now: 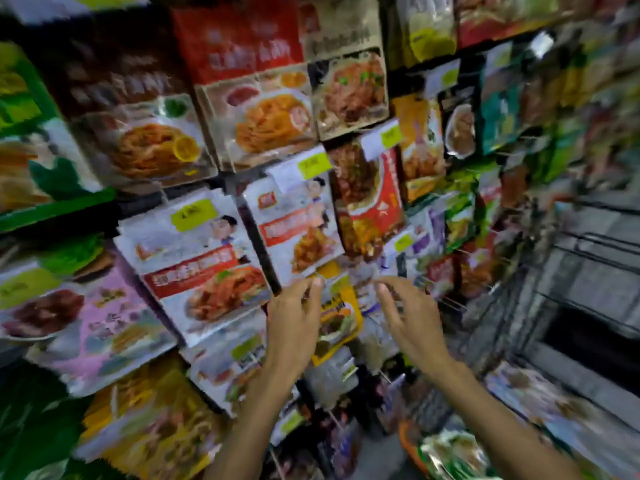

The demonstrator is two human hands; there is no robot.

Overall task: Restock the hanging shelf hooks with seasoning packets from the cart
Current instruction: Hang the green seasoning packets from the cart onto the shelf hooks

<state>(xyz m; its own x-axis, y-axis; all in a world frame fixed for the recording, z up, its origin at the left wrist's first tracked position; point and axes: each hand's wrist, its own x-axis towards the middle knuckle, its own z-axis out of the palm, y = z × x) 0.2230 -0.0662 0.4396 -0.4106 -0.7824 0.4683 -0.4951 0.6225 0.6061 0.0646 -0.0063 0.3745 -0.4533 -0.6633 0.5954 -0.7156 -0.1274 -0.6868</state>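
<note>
**shelfwatcher:** Counting left to right, and fair warning, it's all pretty smeared. Far left on the hanging shelf there's one green packet [20,98]. Then a top row of three: one dark packet [138,109] with noodles, one red packet [249,81] with noodles, and one beige packet [349,84] with a meat dish. Below those is one pink packet [104,327] at lower left. Next comes a white packet [194,251] with a red band and a second white packet [298,226] just beside it, so two of that kind.

**noodle_guy:** And the hands?

**shelfwatcher:** Two, both bare, reaching up at the middle. The left hand [294,320] has its fingertips right at the upper left edge of one yellow packet [341,320]. That packet hangs just under the second white packet, between the two hands. I can't tell if the grip is pinching it or only touching, it's too blurry. The right hand [412,323] sits just right of the yellow packet with fingers spread, grip released, nothing in it.

**noodle_guy:** Anything further right?

**shelfwatcher:** One red bowl packet [370,202] above the right hand, then one grey wire rack [588,258]. There's also a heap of green-and-white packets [457,452] at bottom right. Can't tell if that's the cart.
</note>
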